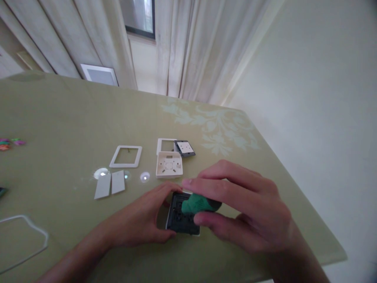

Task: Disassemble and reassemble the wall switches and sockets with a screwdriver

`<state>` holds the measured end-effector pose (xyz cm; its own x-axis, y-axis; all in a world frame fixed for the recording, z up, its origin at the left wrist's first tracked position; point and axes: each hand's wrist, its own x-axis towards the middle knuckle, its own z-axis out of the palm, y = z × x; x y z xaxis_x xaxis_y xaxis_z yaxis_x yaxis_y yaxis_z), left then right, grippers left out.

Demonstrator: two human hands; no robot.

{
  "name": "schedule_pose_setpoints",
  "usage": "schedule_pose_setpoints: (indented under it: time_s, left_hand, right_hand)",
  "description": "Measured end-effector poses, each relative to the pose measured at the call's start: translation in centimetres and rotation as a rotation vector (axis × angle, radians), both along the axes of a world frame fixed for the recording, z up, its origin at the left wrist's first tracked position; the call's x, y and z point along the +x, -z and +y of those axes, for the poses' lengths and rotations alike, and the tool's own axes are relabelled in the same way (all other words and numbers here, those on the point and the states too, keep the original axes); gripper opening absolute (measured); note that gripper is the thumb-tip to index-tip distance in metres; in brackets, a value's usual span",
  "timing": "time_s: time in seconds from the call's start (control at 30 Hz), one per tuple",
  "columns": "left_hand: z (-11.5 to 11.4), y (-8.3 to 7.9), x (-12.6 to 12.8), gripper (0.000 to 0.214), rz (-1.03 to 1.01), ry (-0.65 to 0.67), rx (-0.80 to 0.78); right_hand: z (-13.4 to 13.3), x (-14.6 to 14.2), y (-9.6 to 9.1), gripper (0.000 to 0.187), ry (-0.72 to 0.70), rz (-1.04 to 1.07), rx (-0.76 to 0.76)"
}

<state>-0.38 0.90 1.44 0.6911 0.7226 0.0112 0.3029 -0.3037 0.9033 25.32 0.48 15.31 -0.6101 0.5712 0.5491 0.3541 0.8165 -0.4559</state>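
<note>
My left hand grips the left edge of a dark square switch module lying on the olive table. My right hand is closed round a green-handled tool, likely a screwdriver, held over the module. The tool's tip is hidden. Beyond the hands lie a white back box, a white frame, a second white frame and a grey-and-white switch insert. Two white rocker plates lie side by side to the left.
A clear looped cord or outline lies at the near left. Colourful small bits sit at the far left edge. The table's right edge drops off beside a pale wall. Curtains hang behind the table.
</note>
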Motion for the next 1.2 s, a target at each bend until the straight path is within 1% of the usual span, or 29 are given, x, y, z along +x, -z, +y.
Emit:
schedule_pose_setpoints:
  time_s: [0.1,0.17,0.27,0.37,0.53,0.6,0.73,0.87,0.93,1.03,1.2]
  left_hand:
    - [0.0,-0.3,0.1,0.069,0.007,0.007,-0.079]
    - [0.1,-0.4,0.3,0.069,0.005,0.005,-0.071]
    - [0.0,-0.5,0.5,0.070,-0.011,0.001,0.026]
    - [-0.1,-0.8,0.6,0.068,-0.002,0.005,0.115]
    - [-0.2,-0.9,0.4,0.067,0.027,-0.004,0.150]
    - [-0.2,-0.8,0.2,0.067,0.039,0.004,0.153]
    - [-0.3,-0.7,0.2,0.073,0.064,0.019,0.176]
    - [-0.3,-1.1,0.2,0.068,0.101,0.019,0.233]
    - [-0.3,-1.2,0.3,0.067,0.095,0.016,0.264]
    - [-0.3,-1.2,0.3,0.067,0.089,0.004,0.307]
    - [-0.2,-1.3,0.5,0.065,0.080,-0.021,0.397]
  right_hand:
    - [-0.2,-0.1,0.2,0.042,-0.001,0.038,-0.035]
    - [-0.3,-0.2,0.4,0.047,0.025,0.091,-0.028]
    - [-0.4,-0.4,0.7,0.051,0.061,0.142,0.007]
    - [-0.5,-0.6,0.8,0.055,0.069,0.164,0.035]
    - [-0.6,-0.7,0.8,0.058,0.102,0.176,0.040]
    - [-0.5,-0.7,0.8,0.059,0.085,0.186,0.046]
    - [-0.1,-0.5,0.2,0.063,0.043,0.144,0.014]
    - [0.1,0.0,-0.3,0.061,0.032,0.081,-0.004]
    - [0.2,0.3,-0.3,0.060,0.048,0.092,-0.013]
    - [0.3,0.6,-0.1,0.063,0.108,0.163,-0.036]
    - [0.7,1.3,-0.6,0.062,0.091,0.099,-0.083]
